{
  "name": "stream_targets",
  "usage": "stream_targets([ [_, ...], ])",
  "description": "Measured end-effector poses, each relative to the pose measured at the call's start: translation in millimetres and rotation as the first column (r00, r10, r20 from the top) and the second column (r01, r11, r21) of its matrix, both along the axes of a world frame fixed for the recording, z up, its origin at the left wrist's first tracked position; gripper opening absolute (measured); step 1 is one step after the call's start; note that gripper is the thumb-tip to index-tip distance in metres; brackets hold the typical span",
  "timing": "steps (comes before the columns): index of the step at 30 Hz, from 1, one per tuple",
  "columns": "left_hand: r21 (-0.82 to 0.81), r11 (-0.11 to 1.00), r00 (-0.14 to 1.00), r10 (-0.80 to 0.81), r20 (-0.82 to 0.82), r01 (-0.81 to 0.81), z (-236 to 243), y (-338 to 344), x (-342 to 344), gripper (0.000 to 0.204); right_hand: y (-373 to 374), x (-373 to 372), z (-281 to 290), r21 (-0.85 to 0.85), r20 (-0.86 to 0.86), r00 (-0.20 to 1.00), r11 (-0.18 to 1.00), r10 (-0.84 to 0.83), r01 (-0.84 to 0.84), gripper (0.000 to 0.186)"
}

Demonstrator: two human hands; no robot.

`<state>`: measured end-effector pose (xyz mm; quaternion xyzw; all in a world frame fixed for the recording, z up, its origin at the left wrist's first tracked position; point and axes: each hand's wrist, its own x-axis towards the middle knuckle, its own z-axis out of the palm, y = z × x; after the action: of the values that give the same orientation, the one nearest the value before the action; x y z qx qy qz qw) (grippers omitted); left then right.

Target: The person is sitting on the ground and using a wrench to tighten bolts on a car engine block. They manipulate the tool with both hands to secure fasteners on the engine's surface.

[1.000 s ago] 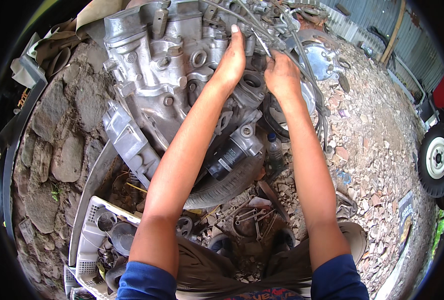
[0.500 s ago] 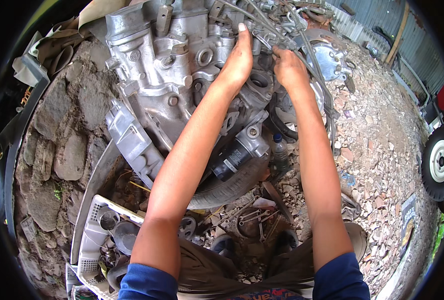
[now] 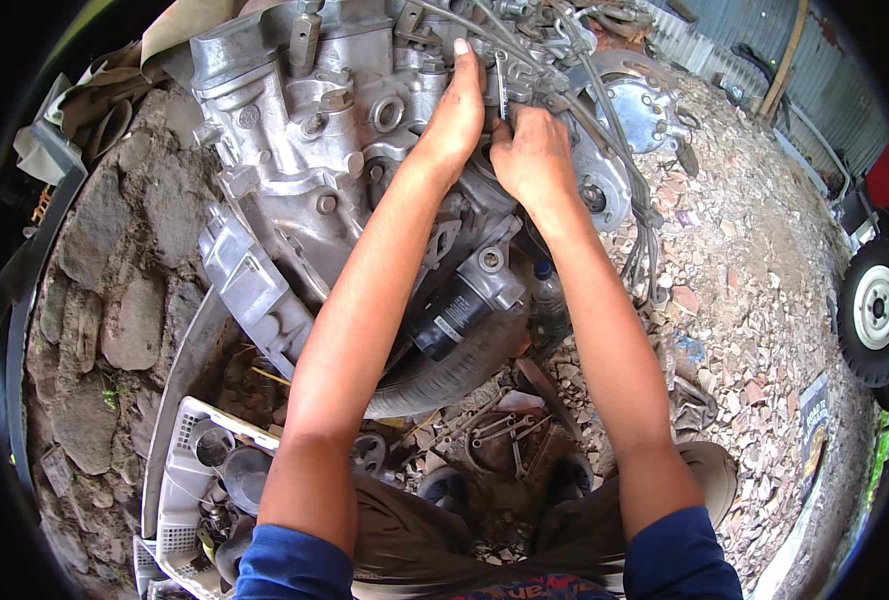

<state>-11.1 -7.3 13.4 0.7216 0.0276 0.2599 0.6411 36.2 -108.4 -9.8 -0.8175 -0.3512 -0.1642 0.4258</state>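
A grey metal engine (image 3: pixel 295 130) fills the upper middle. My left hand (image 3: pixel 455 120) rests edge-on against its right part, thumb stretched straight up; the other fingers are mostly hidden behind the hand. Close beside it, my right hand (image 3: pixel 535 155) is closed round the lower end of a slim silver wrench (image 3: pixel 503 85). The wrench stands nearly upright in the picture, its ring end by the engine fittings. Below my forearms, a black oil filter (image 3: pixel 450 320) is fitted to the engine, above a tyre (image 3: pixel 455 370).
Black cables (image 3: pixel 605 85) run past my right hand. Several wrenches (image 3: pixel 515 440) lie on the ground before my feet. A white plastic crate (image 3: pixel 180 500) of parts is at lower left, by a stone wall (image 3: pixel 130 320). A clear bottle (image 3: pixel 551 305) stands beside the tyre.
My right hand has moved left, close to my left hand, and the wrench has swung from slanted to nearly upright. My left hand keeps its place on the engine; the whole view has shifted slightly.
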Motion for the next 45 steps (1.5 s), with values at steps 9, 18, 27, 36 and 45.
stream_targets([
  [9, 0.046, 0.999, 1.000, 0.021, -0.009, -0.020, -6, 5, 7, 0.090, -16, 41, -11, -0.067, 0.235, 0.966, 0.990, -0.104, 0.123, 0.027],
  [18, 0.046, 0.999, 1.000, 0.005, 0.007, -0.005, -6, 3, 3, 0.091, -5, 69, -22, -0.100, 0.277, 0.957, 0.988, -0.084, 0.115, 0.031],
  [27, 0.060, 0.998, 0.999, -0.008, 0.034, 0.006, -7, 2, 0, 0.092, 3, 37, -7, -0.313, 0.171, 0.985, 0.947, -0.014, 0.068, 0.021],
  [36, 0.018, 1.000, 1.000, 0.005, 0.008, -0.005, -2, 2, 1, 0.090, 13, 4, -5, -0.052, -0.013, 0.995, 0.993, 0.101, -0.102, 0.021],
  [45, 0.008, 1.000, 0.998, -0.008, 0.066, 0.007, -2, 2, 2, 0.086, 20, 7, -7, 0.200, -0.160, 0.976, 0.973, 0.146, -0.112, 0.028],
])
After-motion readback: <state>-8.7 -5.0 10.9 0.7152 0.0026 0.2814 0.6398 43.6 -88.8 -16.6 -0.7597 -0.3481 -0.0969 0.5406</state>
